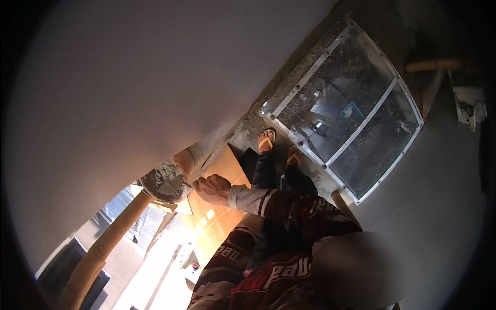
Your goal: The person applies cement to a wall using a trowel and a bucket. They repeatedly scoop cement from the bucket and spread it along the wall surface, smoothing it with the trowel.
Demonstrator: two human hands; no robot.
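Observation:
My right hand (pixel 212 188) reaches across my body from a striped maroon sleeve, fingers closed around what looks like the thin handle of a tool. Its tip is at a round, mortar-caked pan or lump (pixel 166 181), which sits against a bamboo pole (pixel 109 243) beside the pale wall (pixel 124 93); I cannot tell which. My left hand is not visible; its sleeve (pixel 230 253) runs up behind my right arm.
My sandalled feet (pixel 265 140) stand on a narrow, dirty ledge beside a metal-framed clear panel (pixel 361 103). An orange board (pixel 230 170) lies below my hand. Bright openings show at lower left, and wooden pieces (pixel 434 66) at upper right.

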